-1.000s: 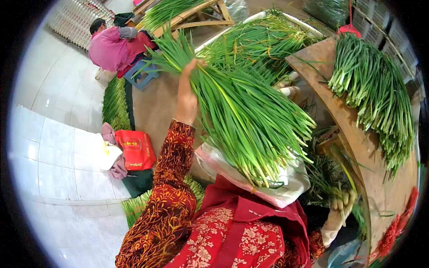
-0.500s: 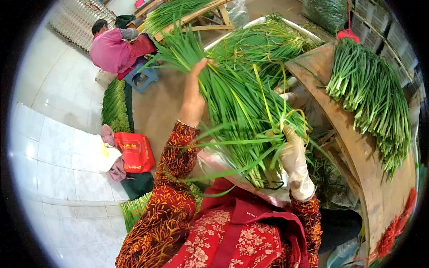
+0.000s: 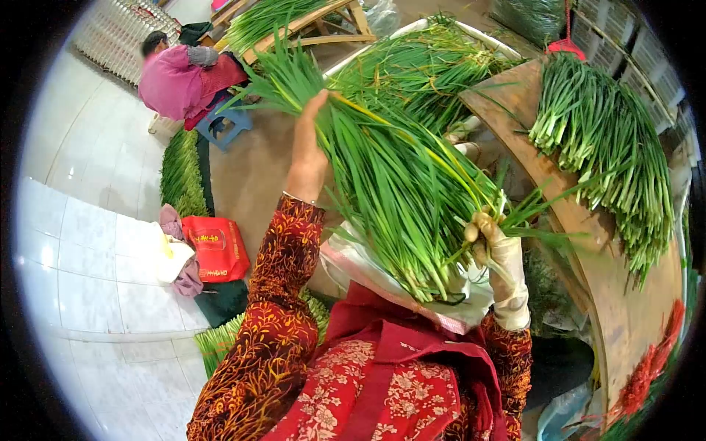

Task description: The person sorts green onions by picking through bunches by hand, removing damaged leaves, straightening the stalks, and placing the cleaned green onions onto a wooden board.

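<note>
A large bunch of long green leafy stalks point(image 3: 390, 176) slants across the middle, pale ends toward the lower right. My bare left hand point(image 3: 309, 147) is wrapped round its leafy upper-left part. At the pale ends is my right hand point(image 3: 496, 242), in a whitish glove, its fingers closed on a few stalks that stick out to the right. Under the bunch lies a white and pink sack point(image 3: 346, 261) on my lap, over a red flowered apron point(image 3: 331, 397).
A curved wooden board point(image 3: 573, 220) at the right bears a row of stalks point(image 3: 610, 154) and red ties point(image 3: 651, 364). Behind is a white-rimmed heap of stalks point(image 3: 419, 70). A person in pink point(image 3: 173, 81) sits upper left. A red bag point(image 3: 217, 248) lies left.
My right hand came up from the lower right to the bunch's pale ends, and has since shifted slightly right with a few stalks. My left hand keeps its hold.
</note>
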### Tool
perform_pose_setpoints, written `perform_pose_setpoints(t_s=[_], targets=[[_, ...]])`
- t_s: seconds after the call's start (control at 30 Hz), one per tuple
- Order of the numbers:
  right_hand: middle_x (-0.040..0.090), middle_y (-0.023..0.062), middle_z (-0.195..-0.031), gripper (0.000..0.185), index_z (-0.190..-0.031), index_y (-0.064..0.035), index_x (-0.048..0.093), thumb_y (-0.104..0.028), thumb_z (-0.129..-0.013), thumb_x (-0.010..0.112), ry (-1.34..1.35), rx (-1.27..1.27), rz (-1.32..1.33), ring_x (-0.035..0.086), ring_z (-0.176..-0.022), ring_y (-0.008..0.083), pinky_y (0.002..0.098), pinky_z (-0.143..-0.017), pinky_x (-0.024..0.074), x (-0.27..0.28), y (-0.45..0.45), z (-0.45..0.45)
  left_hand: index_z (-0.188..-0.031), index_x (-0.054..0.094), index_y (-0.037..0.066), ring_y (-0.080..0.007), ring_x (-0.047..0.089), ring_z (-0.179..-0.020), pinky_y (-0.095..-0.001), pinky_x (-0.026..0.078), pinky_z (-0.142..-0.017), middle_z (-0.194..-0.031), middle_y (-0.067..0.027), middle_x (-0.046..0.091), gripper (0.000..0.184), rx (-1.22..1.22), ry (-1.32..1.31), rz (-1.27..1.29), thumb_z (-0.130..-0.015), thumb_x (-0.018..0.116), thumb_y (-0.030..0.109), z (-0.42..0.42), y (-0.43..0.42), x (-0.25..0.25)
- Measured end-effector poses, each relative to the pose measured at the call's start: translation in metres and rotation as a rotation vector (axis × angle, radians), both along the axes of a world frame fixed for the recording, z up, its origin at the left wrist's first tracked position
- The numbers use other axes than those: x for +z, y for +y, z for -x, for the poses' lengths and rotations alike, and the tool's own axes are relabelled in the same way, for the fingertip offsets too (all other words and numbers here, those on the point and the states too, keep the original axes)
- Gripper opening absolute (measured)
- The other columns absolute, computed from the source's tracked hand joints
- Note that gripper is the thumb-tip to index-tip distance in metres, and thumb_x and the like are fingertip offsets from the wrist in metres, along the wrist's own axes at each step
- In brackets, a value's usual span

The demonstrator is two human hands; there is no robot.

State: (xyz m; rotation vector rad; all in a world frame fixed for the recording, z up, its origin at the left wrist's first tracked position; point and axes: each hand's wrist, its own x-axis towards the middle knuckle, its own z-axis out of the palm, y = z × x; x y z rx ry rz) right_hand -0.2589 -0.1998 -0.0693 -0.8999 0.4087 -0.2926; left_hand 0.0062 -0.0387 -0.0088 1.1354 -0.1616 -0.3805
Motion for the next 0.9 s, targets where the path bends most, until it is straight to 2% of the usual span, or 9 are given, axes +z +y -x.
perform_pose_setpoints(t_s=[0.2,0.3,0.4,0.47,0.6,0.73,0.83,0.87,0.9], targets=[[0.041,-0.0041,-0.065,0.025,-0.088,-0.0095,0.052,-0.033,-0.082,0.061,0.050,-0.056,-0.042,0.032,-0.044,0.0039,0.0175,-0.039,0.0277,-0.037,-0.022,0.064,-0.095,0.059,0.004,-0.0168,0.058,-0.075,-0.0314,0.049,-0.067,-0.083,-0.0064,0.060,0.028,0.053,-0.052,-0.079,-0.084,0.052,0.029,0.000,0.010,-0.009],[0.038,-0.0062,-0.062,0.023,-0.091,-0.0078,0.051,-0.029,-0.085,0.058,0.312,-0.364,0.073,0.029,-0.043,0.0030,0.0175,-0.039,0.0267,-0.056,-0.022,0.111,-0.118,0.047,0.009,-0.0172,0.050,-0.105,-0.0322,0.044,-0.085,-0.112,-0.0062,0.051,0.035,-0.043,-0.331,-0.042,-0.092,0.040,0.030,0.015,0.024,-0.025],[0.039,-0.0051,-0.064,0.019,-0.096,-0.0033,0.053,-0.020,-0.087,0.053,0.358,-0.809,0.109,0.028,-0.046,0.0036,0.0183,-0.042,0.0280,-0.070,-0.020,0.166,-0.113,0.046,0.004,-0.0196,0.055,-0.095,-0.0330,0.045,-0.084,-0.102,-0.0096,0.055,0.032,-0.002,-0.300,-0.089,-0.092,0.040,0.027,-0.002,0.037,-0.045],[0.038,-0.0054,-0.067,0.020,-0.100,-0.0031,0.052,-0.020,-0.089,0.052,-0.119,-0.857,-0.141,0.028,-0.048,0.0039,0.0190,-0.043,0.0279,-0.141,-0.046,0.253,-0.113,0.047,0.004,-0.0198,0.055,-0.096,-0.0332,0.045,-0.085,-0.104,-0.0098,0.055,0.032,0.016,-0.217,-0.055,-0.092,0.040,0.028,-0.013,0.043,-0.053],[0.037,-0.0061,-0.066,0.021,-0.101,-0.0071,0.053,-0.024,-0.088,0.052,-0.026,-0.643,-0.375,0.027,-0.049,0.0025,0.0171,-0.044,0.0254,-0.078,-0.013,0.181,-0.113,0.047,0.004,-0.0198,0.056,-0.094,-0.0329,0.046,-0.083,-0.102,-0.0094,0.057,0.033,0.026,-0.299,-0.028,-0.092,0.039,0.029,0.004,0.028,-0.035],[0.051,-0.0024,-0.072,0.027,-0.104,-0.0097,0.058,-0.027,-0.083,0.059,0.328,-0.243,0.189,0.043,-0.054,0.0084,0.0258,-0.050,0.0375,-0.009,-0.006,0.054,-0.121,0.041,0.005,-0.0196,0.053,-0.101,-0.0339,0.043,-0.088,-0.113,-0.0105,0.052,0.035,-0.068,-0.196,-0.077,-0.094,0.034,0.026,-0.009,0.017,-0.021],[0.063,0.0030,-0.085,0.032,-0.105,-0.0135,0.060,-0.027,-0.076,0.064,-0.023,-0.088,1.155,0.059,-0.075,0.0219,0.0348,-0.068,0.0458,-0.012,-0.015,-0.035,-0.122,0.040,0.004,-0.0197,0.052,-0.103,-0.0335,0.042,-0.090,-0.115,-0.0110,0.050,0.034,-0.102,-0.441,-0.074,-0.094,0.034,0.022,-0.002,0.006,-0.012],[0.065,0.0041,-0.089,0.032,-0.105,-0.0149,0.060,-0.024,-0.074,0.064,0.299,0.034,1.066,0.061,-0.082,0.0254,0.0361,-0.074,0.0463,0.001,-0.011,-0.052,-0.123,0.040,0.004,-0.0199,0.051,-0.104,-0.0334,0.042,-0.090,-0.117,-0.0112,0.049,0.034,-0.117,-0.571,-0.059,-0.093,0.033,0.020,0.001,0.004,-0.010],[0.065,0.0066,-0.087,0.031,-0.105,-0.0075,0.060,-0.013,-0.074,0.062,0.169,-0.059,1.157,0.060,-0.074,0.0217,0.0304,-0.067,0.0475,-0.006,-0.008,-0.063,-0.123,0.040,0.004,-0.0199,0.051,-0.104,-0.0334,0.042,-0.090,-0.117,-0.0112,0.049,0.034,-0.108,-0.577,-0.062,-0.093,0.033,0.020,-0.001,0.004,-0.009]])
